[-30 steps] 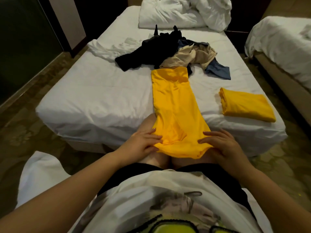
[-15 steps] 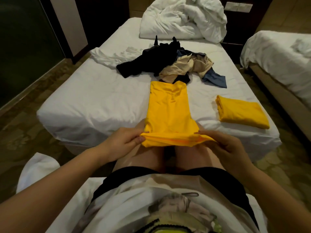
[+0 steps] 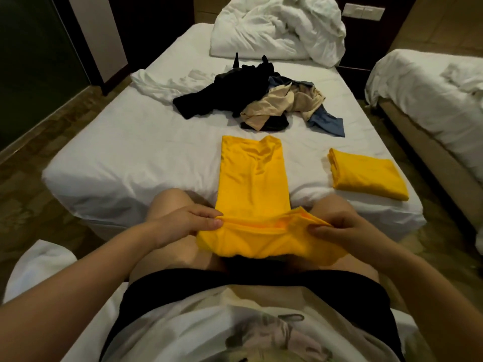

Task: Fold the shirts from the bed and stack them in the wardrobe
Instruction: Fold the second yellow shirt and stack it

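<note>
Left hand (image 3: 188, 223) and right hand (image 3: 342, 231) still pinch shirt (image 3: 252, 178) near edge, 1 per corner; more fabric now hangs below them. Far end stays on bed (image 3: 130, 158).

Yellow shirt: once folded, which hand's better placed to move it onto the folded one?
Right, probably. The right hand pinches the yellow shirt nearer the folded shirt; the left hand would have to cross.
</note>
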A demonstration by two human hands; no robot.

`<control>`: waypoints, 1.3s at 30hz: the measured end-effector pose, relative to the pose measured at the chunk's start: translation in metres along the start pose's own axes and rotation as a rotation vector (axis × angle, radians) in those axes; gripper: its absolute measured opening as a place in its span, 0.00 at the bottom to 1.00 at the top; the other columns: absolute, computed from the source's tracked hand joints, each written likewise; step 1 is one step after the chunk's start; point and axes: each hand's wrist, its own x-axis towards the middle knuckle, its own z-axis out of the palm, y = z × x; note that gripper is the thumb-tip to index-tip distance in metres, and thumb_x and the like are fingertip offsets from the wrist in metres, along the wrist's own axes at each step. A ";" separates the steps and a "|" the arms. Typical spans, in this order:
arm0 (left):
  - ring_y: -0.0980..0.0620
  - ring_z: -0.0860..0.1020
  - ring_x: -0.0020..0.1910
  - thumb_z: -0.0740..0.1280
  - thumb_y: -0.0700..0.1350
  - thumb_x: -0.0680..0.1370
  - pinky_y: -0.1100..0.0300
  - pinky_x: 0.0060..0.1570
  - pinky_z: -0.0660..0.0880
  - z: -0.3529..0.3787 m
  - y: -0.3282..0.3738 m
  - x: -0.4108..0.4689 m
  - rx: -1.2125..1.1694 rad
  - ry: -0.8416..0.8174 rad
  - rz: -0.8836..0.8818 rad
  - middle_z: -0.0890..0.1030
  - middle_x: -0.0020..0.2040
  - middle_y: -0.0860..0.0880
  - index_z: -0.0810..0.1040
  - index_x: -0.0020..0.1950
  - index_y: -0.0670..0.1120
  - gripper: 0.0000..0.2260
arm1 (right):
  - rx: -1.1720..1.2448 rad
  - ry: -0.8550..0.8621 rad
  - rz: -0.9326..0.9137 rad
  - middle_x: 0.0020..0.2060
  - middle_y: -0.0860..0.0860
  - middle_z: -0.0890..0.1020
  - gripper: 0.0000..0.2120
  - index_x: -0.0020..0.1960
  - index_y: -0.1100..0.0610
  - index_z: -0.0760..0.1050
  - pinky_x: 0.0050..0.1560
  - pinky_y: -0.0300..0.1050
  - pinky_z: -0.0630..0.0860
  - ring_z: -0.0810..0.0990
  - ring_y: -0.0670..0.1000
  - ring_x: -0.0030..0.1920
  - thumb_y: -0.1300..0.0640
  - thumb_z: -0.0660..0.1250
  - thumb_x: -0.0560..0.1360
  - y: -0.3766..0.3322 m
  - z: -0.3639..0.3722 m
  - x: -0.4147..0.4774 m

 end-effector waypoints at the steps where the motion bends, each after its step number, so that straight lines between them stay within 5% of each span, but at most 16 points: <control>1: 0.57 0.81 0.47 0.79 0.66 0.46 0.67 0.46 0.76 -0.003 0.000 0.007 -0.040 0.045 -0.027 0.85 0.48 0.50 0.84 0.46 0.47 0.35 | 0.024 0.011 0.030 0.40 0.61 0.83 0.29 0.40 0.48 0.83 0.50 0.64 0.75 0.80 0.64 0.45 0.24 0.66 0.57 0.000 -0.003 0.008; 3: 0.53 0.82 0.47 0.80 0.64 0.41 0.63 0.47 0.78 -0.010 0.002 0.023 -0.095 0.090 -0.085 0.84 0.48 0.48 0.83 0.48 0.47 0.40 | 0.060 0.041 0.102 0.37 0.54 0.81 0.08 0.35 0.43 0.81 0.47 0.59 0.75 0.79 0.59 0.43 0.40 0.72 0.67 -0.001 -0.012 0.027; 6: 0.53 0.83 0.40 0.81 0.59 0.35 0.62 0.41 0.79 -0.024 0.012 0.053 -0.220 0.129 -0.139 0.85 0.40 0.50 0.84 0.40 0.46 0.36 | 0.092 0.031 0.162 0.40 0.47 0.81 0.09 0.41 0.46 0.78 0.44 0.43 0.74 0.78 0.47 0.43 0.60 0.68 0.74 0.004 -0.030 0.062; 9: 0.50 0.83 0.41 0.83 0.54 0.38 0.59 0.38 0.80 -0.045 0.025 0.087 -0.344 0.080 -0.171 0.85 0.42 0.47 0.86 0.39 0.45 0.32 | 0.139 0.037 0.208 0.43 0.44 0.78 0.08 0.44 0.45 0.76 0.41 0.38 0.72 0.75 0.43 0.44 0.58 0.66 0.75 0.002 -0.048 0.103; 14: 0.43 0.83 0.46 0.82 0.52 0.51 0.51 0.41 0.80 -0.094 0.044 0.166 -0.591 0.075 -0.247 0.83 0.50 0.42 0.81 0.53 0.43 0.33 | 0.286 0.129 0.293 0.51 0.51 0.77 0.10 0.57 0.52 0.76 0.51 0.48 0.72 0.75 0.53 0.54 0.56 0.67 0.76 0.009 -0.080 0.210; 17: 0.46 0.83 0.43 0.64 0.55 0.73 0.51 0.45 0.76 -0.134 0.025 0.232 -0.652 0.266 -0.340 0.84 0.48 0.45 0.76 0.61 0.46 0.20 | 0.452 0.232 0.395 0.58 0.52 0.73 0.21 0.65 0.50 0.70 0.52 0.49 0.75 0.74 0.55 0.57 0.49 0.68 0.74 0.036 -0.077 0.300; 19: 0.45 0.82 0.47 0.52 0.60 0.79 0.52 0.44 0.76 -0.147 -0.004 0.259 -0.711 0.336 -0.454 0.83 0.50 0.46 0.73 0.63 0.49 0.22 | 0.508 0.284 0.530 0.58 0.52 0.73 0.31 0.66 0.51 0.68 0.52 0.50 0.74 0.74 0.56 0.58 0.38 0.70 0.69 0.074 -0.054 0.341; 22: 0.45 0.77 0.53 0.50 0.66 0.76 0.51 0.46 0.74 -0.146 -0.046 0.274 -0.753 0.391 -0.533 0.80 0.54 0.48 0.72 0.63 0.51 0.26 | 0.420 0.372 0.629 0.53 0.53 0.77 0.28 0.58 0.52 0.72 0.52 0.49 0.73 0.75 0.55 0.55 0.34 0.68 0.67 0.125 -0.015 0.351; 26: 0.46 0.79 0.54 0.69 0.51 0.73 0.53 0.42 0.77 -0.137 -0.059 0.280 -0.689 0.464 -0.424 0.80 0.57 0.46 0.72 0.67 0.48 0.23 | 0.312 0.459 0.570 0.44 0.47 0.79 0.12 0.51 0.51 0.75 0.46 0.45 0.73 0.77 0.49 0.46 0.43 0.65 0.75 0.147 0.004 0.349; 31: 0.47 0.78 0.50 0.64 0.40 0.77 0.52 0.44 0.74 -0.129 -0.052 0.288 -0.648 0.577 -0.354 0.80 0.52 0.47 0.71 0.64 0.48 0.16 | 0.309 0.650 0.534 0.35 0.46 0.77 0.10 0.44 0.55 0.75 0.36 0.42 0.68 0.74 0.48 0.39 0.49 0.63 0.77 0.142 0.003 0.360; 39: 0.46 0.76 0.59 0.68 0.50 0.75 0.50 0.48 0.75 -0.108 -0.063 0.262 -0.677 0.578 -0.293 0.75 0.66 0.47 0.64 0.71 0.50 0.27 | 0.168 0.367 0.641 0.63 0.55 0.75 0.24 0.66 0.56 0.69 0.51 0.45 0.68 0.74 0.57 0.60 0.41 0.58 0.77 0.138 0.009 0.321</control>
